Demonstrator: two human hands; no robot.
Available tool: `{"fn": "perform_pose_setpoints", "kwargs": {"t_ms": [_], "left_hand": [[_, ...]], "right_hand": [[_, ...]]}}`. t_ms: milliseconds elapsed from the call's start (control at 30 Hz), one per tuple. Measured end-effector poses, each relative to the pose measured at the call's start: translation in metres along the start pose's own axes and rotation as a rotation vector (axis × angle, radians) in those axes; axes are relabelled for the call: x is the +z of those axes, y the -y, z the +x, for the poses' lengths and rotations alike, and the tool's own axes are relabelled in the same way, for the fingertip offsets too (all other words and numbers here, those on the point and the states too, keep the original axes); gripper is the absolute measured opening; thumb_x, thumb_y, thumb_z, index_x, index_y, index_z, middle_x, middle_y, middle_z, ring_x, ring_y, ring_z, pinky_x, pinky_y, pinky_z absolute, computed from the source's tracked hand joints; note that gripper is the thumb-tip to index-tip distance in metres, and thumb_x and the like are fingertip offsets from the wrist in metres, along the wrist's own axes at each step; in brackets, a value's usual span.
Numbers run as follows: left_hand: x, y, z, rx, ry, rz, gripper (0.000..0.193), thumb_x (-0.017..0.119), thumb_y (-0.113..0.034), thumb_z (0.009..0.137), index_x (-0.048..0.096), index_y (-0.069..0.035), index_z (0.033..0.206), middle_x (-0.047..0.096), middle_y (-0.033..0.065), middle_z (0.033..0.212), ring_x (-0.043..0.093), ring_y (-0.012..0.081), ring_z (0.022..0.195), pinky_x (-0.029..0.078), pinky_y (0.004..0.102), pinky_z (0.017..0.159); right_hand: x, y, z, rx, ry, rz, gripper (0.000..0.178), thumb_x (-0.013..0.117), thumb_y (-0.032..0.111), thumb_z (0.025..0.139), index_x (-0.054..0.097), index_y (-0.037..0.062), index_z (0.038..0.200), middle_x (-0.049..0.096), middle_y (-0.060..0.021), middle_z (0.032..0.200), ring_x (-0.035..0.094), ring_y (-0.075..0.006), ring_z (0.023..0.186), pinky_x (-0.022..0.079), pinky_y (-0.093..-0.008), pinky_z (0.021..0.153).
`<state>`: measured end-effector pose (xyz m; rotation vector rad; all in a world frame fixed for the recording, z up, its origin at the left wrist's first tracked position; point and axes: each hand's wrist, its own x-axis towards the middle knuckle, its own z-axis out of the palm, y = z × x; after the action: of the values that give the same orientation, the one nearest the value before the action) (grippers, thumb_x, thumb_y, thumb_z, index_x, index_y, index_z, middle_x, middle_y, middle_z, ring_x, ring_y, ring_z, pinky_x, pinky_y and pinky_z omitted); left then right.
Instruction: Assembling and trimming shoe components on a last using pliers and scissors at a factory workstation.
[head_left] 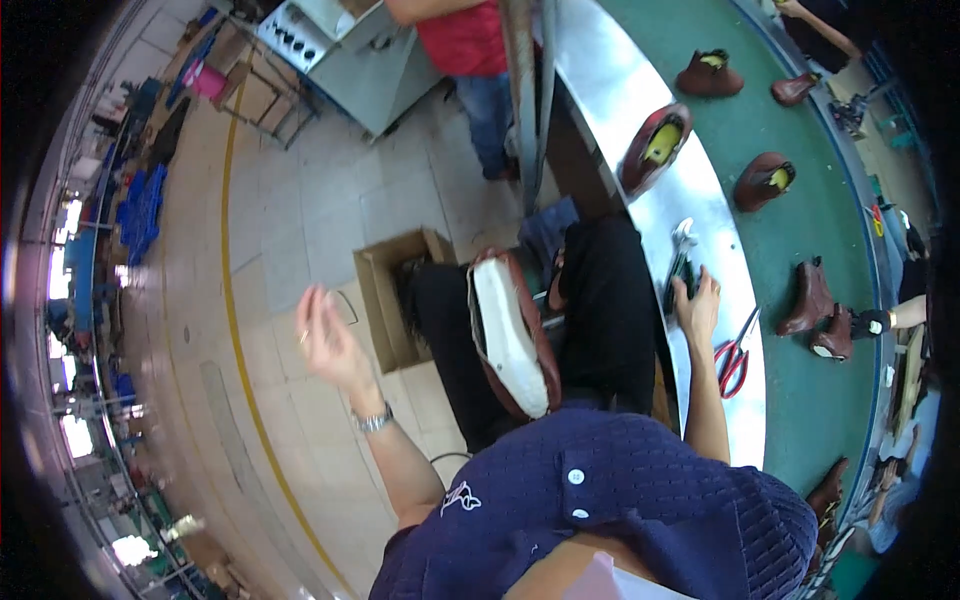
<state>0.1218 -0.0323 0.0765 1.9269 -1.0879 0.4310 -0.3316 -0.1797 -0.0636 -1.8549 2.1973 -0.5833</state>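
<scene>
My left hand (335, 342) is raised to the left of my lap, its fingers stretched out and slightly blurred, with nothing visible in it. On the metal ledge, my right hand (700, 312) curls round the dark handles of a pair of pliers (683, 245), whose silver jaws point away from me. A brown shoe (507, 325) lies across my lap between my thighs, its white underside facing up. Beside my right forearm rest red-handled scissors (735, 362).
Right of the metal ledge (715, 200), a green conveyor belt (800, 390) carries several brown boots (765, 182). One brown shoe (655, 148) stands on the ledge farther off. An open cardboard box (375, 300) sits by my left knee. Another person in red (465, 45) stands ahead.
</scene>
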Motion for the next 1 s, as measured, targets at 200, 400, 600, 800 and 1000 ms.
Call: {"fn": "perform_pose_setpoints", "kwargs": {"t_ms": [200,400,600,800,1000], "left_hand": [[0.038,0.06,-0.077,-0.185,0.614,0.331,0.06,0.061,-0.018,0.092,0.037,-0.004,0.145,0.036,0.0196,0.149,0.036,0.0349,0.137,0.032,0.0431,0.11],[0.06,-0.079,-0.082,0.654,0.748,-0.245,0.055,0.055,-0.038,0.093,0.048,-0.01,0.14,0.039,0.0117,0.149,0.028,0.0306,0.142,0.019,0.0484,0.116],[0.117,-0.137,-0.078,0.66,0.894,-0.385,0.042,0.064,-0.036,0.087,0.064,-0.011,0.121,0.06,0.0111,0.126,0.047,0.0299,0.127,0.025,0.0524,0.111],[0.181,-0.135,-0.008,0.331,1.269,-0.478,0.043,0.064,-0.035,0.088,0.064,-0.007,0.12,0.067,0.0164,0.107,0.064,0.0319,0.095,0.049,0.0386,0.086],[0.197,-0.141,-0.013,0.365,0.94,-0.145,0.029,0.053,-0.033,0.095,0.062,-0.006,0.087,0.066,0.0172,0.081,0.064,0.0377,0.077,0.049,0.0462,0.068]], "right_hand": [[0.007,0.011,0.006,0.044,0.097,-0.117,0.07,0.07,0.043,0.08,0.049,0.0016,0.132,0.053,-0.0206,0.123,0.053,-0.037,0.112,0.046,-0.0445,0.093],[0.008,0.022,0.007,0.029,0.085,-0.12,0.071,0.07,0.042,0.079,0.047,0.0037,0.135,0.052,-0.0196,0.124,0.054,-0.0383,0.113,0.047,-0.0453,0.092],[0.016,-0.01,0.025,0.035,0.175,-0.025,0.046,0.055,0.027,0.089,0.052,0.0028,0.129,0.06,-0.0218,0.109,0.062,-0.0344,0.095,0.05,-0.0447,0.083],[-0.047,0.018,0.01,0.351,0.622,0.938,0.028,0.065,0.021,0.087,0.058,0.0048,0.109,0.06,-0.0009,0.085,0.057,-0.0092,0.076,0.042,-0.0239,0.073],[-0.085,0.062,0.016,0.215,0.877,0.952,0.052,0.055,0.017,0.095,0.036,0.0043,0.141,0.065,-0.0031,0.095,0.058,-0.0093,0.08,0.042,-0.0237,0.076]]}}
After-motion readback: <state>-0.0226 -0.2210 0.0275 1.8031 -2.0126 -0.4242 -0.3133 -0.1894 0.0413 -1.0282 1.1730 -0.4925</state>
